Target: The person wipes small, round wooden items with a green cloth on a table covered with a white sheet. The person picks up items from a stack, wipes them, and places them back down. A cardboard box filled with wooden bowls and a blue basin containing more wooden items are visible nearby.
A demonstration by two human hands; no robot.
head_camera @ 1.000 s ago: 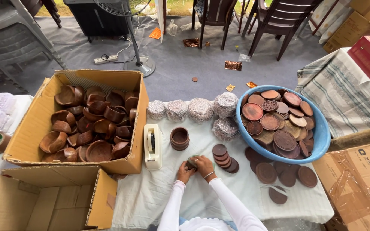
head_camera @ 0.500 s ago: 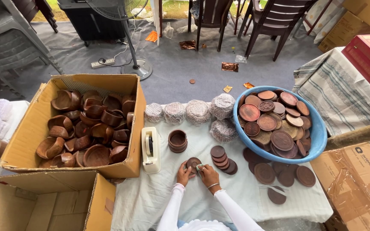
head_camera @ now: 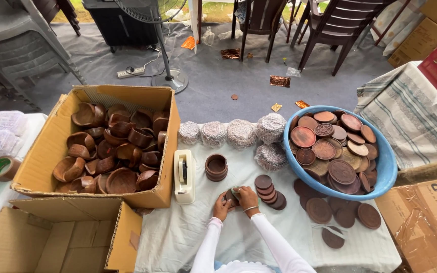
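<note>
My left hand [head_camera: 222, 207] and my right hand [head_camera: 248, 199] meet on a small round brown wooden box [head_camera: 230, 197] on the white tablecloth [head_camera: 178, 237], both gripping it. A stack of brown round lids [head_camera: 268, 190] lies just right of my right hand. A short stack of round wooden cups [head_camera: 216, 167] stands beyond my hands. A white tape dispenser [head_camera: 184, 176] lies to the left of them.
An open cardboard box [head_camera: 51, 146] full of wooden bowls sits at left, an empty carton [head_camera: 56, 242] in front of it. A blue basin [head_camera: 388, 167] of round lids is at right, loose lids [head_camera: 340, 215] below it. Bubble-wrapped bundles [head_camera: 241, 134] line the far edge.
The view has shifted slightly. My hands stay together on the small wooden box and have moved little.
</note>
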